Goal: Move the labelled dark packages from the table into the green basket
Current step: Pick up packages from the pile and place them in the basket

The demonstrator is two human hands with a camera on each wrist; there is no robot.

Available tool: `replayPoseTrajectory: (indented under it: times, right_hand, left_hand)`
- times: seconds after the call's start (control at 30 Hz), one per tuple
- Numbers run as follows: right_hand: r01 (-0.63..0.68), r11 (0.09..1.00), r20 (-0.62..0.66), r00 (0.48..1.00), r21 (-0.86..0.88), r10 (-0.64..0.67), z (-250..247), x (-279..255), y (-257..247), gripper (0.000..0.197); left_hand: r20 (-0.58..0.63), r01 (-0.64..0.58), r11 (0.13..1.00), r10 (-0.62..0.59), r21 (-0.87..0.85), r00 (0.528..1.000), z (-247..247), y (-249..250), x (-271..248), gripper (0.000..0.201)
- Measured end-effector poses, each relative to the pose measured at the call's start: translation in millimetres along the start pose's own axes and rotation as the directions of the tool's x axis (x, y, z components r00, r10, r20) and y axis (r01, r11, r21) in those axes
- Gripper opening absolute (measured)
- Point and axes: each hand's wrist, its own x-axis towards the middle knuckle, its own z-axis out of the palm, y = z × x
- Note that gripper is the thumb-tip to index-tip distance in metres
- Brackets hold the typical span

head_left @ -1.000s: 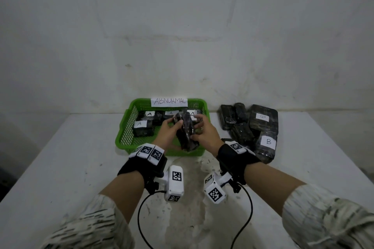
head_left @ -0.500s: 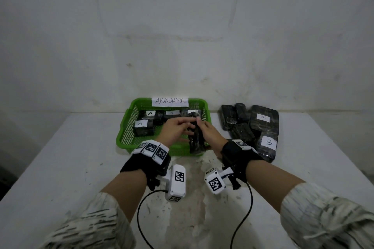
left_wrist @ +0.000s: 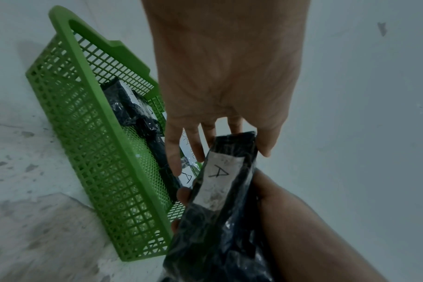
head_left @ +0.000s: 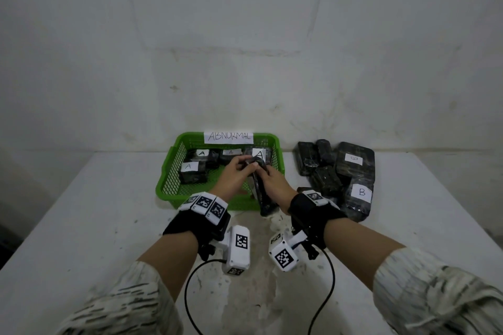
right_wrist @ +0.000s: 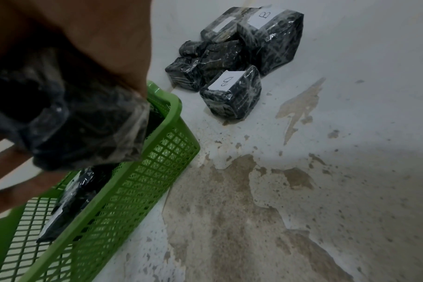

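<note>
A dark plastic-wrapped package [head_left: 260, 193] with a white "A" label [left_wrist: 216, 172] stands steeply tilted over the front right rim of the green basket [head_left: 163, 187]. My right hand [head_left: 276, 185] grips its middle from the right, fingertips wrapped round the far side. My left hand [head_left: 235, 174] pinches its top end between thumb and fingers [left_wrist: 174, 152]. In the right wrist view the package [right_wrist: 85, 129] hangs just above the basket's corner [right_wrist: 172, 106]. Several "A" packages [head_left: 190, 171] lie inside the basket.
A pile of dark packages [head_left: 337, 171], some labelled "B" [right_wrist: 232, 91], lies on the white table right of the basket. A paper sign reading "ABNORMAL" [head_left: 228, 136] sits on the basket's back rim. The wall stands close behind. Worn patches [right_wrist: 242, 200] mark the tabletop.
The package has moved slightly right and down, its lower end now past the basket's front rim. My left hand has shifted from its side to its top end.
</note>
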Motion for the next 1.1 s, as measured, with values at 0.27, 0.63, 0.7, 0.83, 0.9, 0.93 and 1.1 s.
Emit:
replayPoseTrajectory:
  times: [0.27, 0.63, 0.7, 0.83, 0.9, 0.93, 1.1]
  right_hand:
    - [-0.056, 0.994, 0.077, 0.996, 0.096, 0.049, -5.0, -1.6, -4.7, 0.038]
    - [-0.11, 0.915, 0.169, 0.984, 0.388, 0.047, -6.1, -10.8, 0.0, 0.052]
    - [-0.108, 0.898, 0.233, 0.972, 0.427, 0.007, -8.6, -14.0, -2.4, 0.053]
    - [-0.071, 0.917, 0.282, 0.958, 0.392, -0.046, -10.1, -18.4, -3.8, 0.041]
    - [-0.04, 0.929, 0.245, 0.968, 0.368, -0.055, -8.5, -20.6, -4.9, 0.036]
    - [-0.023, 0.934, 0.225, 0.972, 0.357, -0.063, -7.8, -21.9, -6.0, 0.035]
    - [-0.069, 0.914, 0.266, 0.963, 0.399, -0.044, -9.0, -24.8, -8.1, 0.051]
  left_hand:
    - [-0.119, -0.071, 0.995, 0.062, -0.076, 0.991, -0.5, -4.0, 5.2, 0.03]
    - [-0.143, 0.037, 0.996, -0.048, -0.083, 0.989, -8.6, -13.0, 11.6, 0.043]
    - [-0.157, 0.109, 0.974, -0.142, -0.199, 0.977, -16.3, -17.1, 16.3, 0.04]
    - [-0.105, 0.191, 0.932, -0.233, -0.309, 0.967, -24.1, -21.0, 20.9, 0.04]
    - [-0.106, 0.194, 0.934, -0.235, -0.299, 0.966, -25.0, -21.3, 20.7, 0.04]
    - [-0.11, 0.196, 0.936, -0.236, -0.291, 0.965, -25.6, -22.0, 20.8, 0.04]
    - [-0.096, 0.192, 0.932, -0.231, -0.306, 0.968, -29.2, -26.0, 21.2, 0.039]
